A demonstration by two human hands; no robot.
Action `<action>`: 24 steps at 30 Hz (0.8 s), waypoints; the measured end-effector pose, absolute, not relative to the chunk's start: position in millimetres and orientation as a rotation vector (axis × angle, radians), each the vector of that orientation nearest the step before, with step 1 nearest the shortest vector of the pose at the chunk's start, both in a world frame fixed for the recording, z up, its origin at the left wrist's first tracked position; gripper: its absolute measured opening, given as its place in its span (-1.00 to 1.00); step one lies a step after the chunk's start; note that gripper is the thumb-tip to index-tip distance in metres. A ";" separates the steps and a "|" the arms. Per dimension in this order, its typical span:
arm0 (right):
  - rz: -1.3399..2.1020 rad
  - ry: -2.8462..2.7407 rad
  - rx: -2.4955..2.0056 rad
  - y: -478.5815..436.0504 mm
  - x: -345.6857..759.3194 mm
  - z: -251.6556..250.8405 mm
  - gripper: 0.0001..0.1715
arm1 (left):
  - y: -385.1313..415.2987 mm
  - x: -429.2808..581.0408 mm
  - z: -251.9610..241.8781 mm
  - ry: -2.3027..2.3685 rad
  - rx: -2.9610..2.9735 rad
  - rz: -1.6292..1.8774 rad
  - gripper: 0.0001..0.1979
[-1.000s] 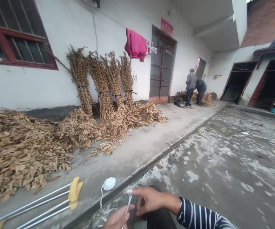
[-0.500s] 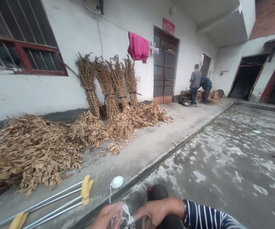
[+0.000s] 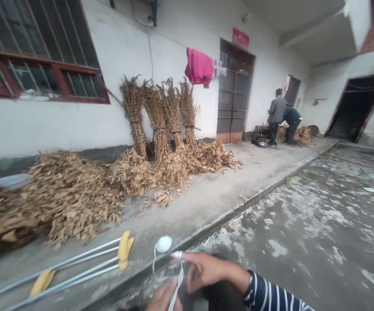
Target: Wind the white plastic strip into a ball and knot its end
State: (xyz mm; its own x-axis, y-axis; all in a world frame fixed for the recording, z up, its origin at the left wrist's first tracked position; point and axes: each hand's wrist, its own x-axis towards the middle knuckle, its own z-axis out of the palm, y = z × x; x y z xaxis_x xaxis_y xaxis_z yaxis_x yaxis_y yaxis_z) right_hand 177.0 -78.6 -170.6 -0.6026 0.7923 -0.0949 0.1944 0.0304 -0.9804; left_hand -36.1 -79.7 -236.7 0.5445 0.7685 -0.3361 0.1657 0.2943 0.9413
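Strip [image 3: 179, 278] of white tape runs near-upright from right hand [image 3: 203, 270], fingertips pinching its top end just right of the roll [image 3: 164, 244], down to left hand [image 3: 163, 298] below the roll, grip not discernible at frame edge.
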 end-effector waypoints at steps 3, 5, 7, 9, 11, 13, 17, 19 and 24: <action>1.332 -2.067 -1.095 -85.7 181.1 -156.4 0.12 | -91.7 -34.0 -219.9 0.903 1.245 0.483 -0.13; 1.134 -2.206 -1.201 -85.4 183.2 -148.9 0.07 | -95.6 -33.0 -208.4 0.881 1.251 0.481 -0.25; 1.022 -2.361 -1.307 -81.3 184.0 -149.7 0.10 | -94.0 -34.4 -199.4 0.868 1.256 0.525 -0.37; 1.012 -2.485 -1.353 -78.4 183.7 -158.7 0.06 | -88.4 -39.6 -193.0 0.865 1.274 0.571 -0.42; 1.064 -2.498 -1.373 -79.6 183.5 -170.3 -0.05 | -81.4 -48.1 -188.5 0.924 1.316 0.616 -0.48; 1.353 -2.409 -1.289 -83.3 184.5 -177.9 -0.13 | -75.0 -57.4 -186.2 0.978 1.395 0.606 -0.53; 2.135 -1.957 -0.791 -84.4 189.8 -173.0 -0.15 | -70.3 -64.0 -190.4 0.911 1.346 0.682 -0.52; 2.188 -1.741 -0.640 -78.5 191.8 -167.1 -0.08 | -73.5 -58.8 -195.3 0.885 1.253 0.728 -0.49; 1.810 -1.861 -1.060 -57.9 188.8 -173.6 0.12 | -82.4 -46.5 -200.7 0.847 1.180 0.652 -0.50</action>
